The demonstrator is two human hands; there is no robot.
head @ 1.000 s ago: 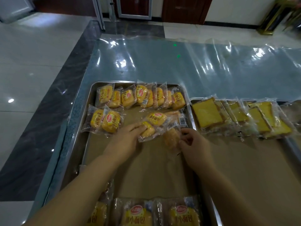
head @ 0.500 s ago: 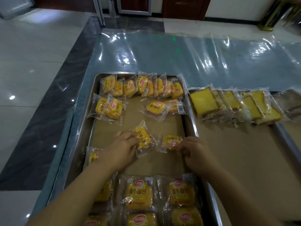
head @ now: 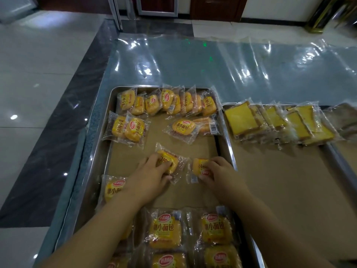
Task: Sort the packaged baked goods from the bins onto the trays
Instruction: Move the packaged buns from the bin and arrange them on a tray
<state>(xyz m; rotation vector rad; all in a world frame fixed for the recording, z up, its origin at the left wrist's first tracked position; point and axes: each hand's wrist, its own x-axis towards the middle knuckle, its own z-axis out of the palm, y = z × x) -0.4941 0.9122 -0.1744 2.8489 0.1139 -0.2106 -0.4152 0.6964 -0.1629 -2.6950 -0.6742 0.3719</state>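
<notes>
Bun packets (head: 182,127) lie in rows on the left tray (head: 183,196), and in the head view I have two more in hand: the left grip (head: 152,176) pinches the left packet (head: 170,160), and the right grip (head: 220,175) curls round the right packet (head: 199,166). Both lie flat on the brown paper mid-tray, just beside each other. A second ago they sat against the far rows; I have drawn them nearer, which I judge opens a fresh row.
</notes>
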